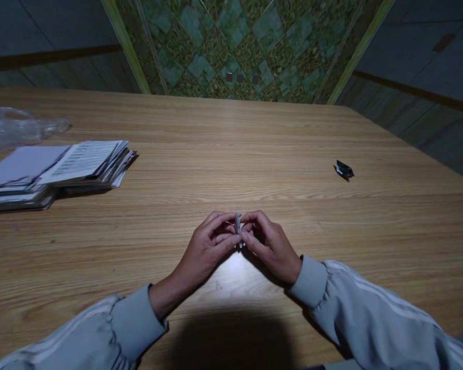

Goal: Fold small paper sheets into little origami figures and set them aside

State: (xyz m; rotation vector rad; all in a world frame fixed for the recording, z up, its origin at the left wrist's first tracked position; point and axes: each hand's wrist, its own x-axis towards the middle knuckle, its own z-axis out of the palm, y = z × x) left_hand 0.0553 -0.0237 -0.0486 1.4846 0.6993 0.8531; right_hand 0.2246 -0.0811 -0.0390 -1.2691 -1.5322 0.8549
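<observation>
Head view: left hand [204, 247] and right hand [270, 245] meet fingertip to fingertip, both pinched tight on a small paper [237, 224] standing edge-up between them, equally near.

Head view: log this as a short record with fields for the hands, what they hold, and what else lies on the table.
left hand: left hand pinches the small folded paper from its left side
right hand: right hand pinches the same piece from its right side
held item: pale, held upright on edge between the fingertips of both hands, just above the table
left of hands: stack of papers, with a clear plastic bag behind it
right of hands: small dark folded piece, lying alone
surface: wood grain
</observation>
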